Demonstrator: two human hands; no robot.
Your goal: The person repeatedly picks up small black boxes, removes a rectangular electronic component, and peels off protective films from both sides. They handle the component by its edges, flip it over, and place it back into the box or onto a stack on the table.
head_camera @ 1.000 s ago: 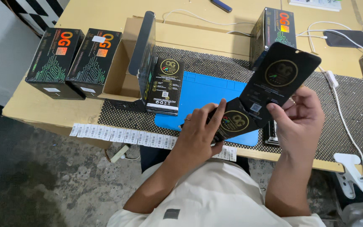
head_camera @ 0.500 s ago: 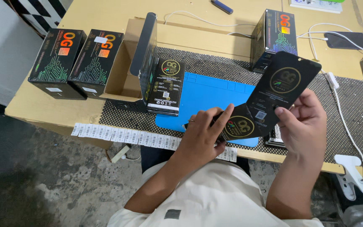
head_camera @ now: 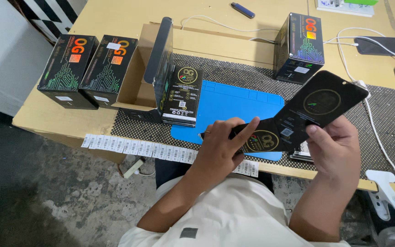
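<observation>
Wooden counter (head_camera: 37, 120) under blue mat (head_camera: 234, 103): since a second ago left hand (head_camera: 218, 153) slid lower on the black sleeve (head_camera: 293, 121); right hand (head_camera: 337, 148) keeps its grip closed on it

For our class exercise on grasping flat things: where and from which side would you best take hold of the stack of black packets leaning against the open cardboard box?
Probably pinch the stack of black packets by its top edge, coming from above: it stands nearly upright, its back against the open cardboard box.
</observation>
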